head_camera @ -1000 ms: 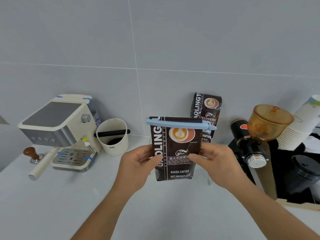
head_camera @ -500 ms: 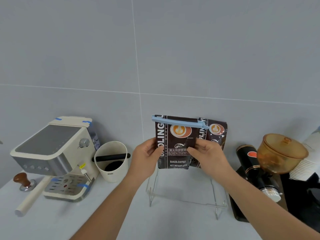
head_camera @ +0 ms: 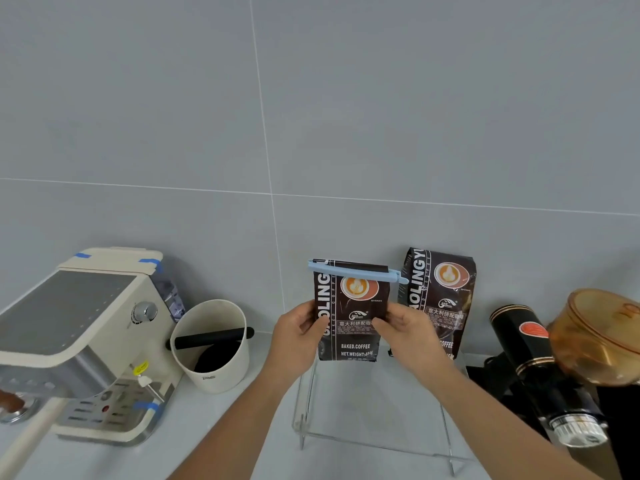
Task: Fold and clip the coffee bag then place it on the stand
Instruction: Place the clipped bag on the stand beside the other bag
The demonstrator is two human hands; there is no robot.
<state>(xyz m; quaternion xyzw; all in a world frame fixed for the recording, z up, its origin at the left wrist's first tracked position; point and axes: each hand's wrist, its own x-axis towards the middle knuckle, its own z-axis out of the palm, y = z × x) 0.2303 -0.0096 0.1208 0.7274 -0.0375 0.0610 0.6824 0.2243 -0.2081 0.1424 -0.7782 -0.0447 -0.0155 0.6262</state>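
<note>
A dark brown coffee bag [head_camera: 349, 327] with an orange latte picture stands upright, its bottom edge on the top of a clear acrylic stand [head_camera: 374, 441]. A light blue clip [head_camera: 356, 273] runs across its folded top. My left hand [head_camera: 298, 336] grips the bag's left edge and my right hand [head_camera: 405, 327] grips its right edge. A second, taller coffee bag [head_camera: 438, 299] of the same kind stands on the stand just to the right, partly behind my right hand.
A cream espresso machine [head_camera: 86, 341] stands at the left, with a white knock box [head_camera: 214, 344] beside it. A black coffee grinder [head_camera: 540, 372] with an amber hopper [head_camera: 599, 337] stands at the right. A grey tiled wall rises behind the white counter.
Both hands have carried the clipped bag away from me and set it down on the stand, to the left of the second bag. The camera view has tilted up.
</note>
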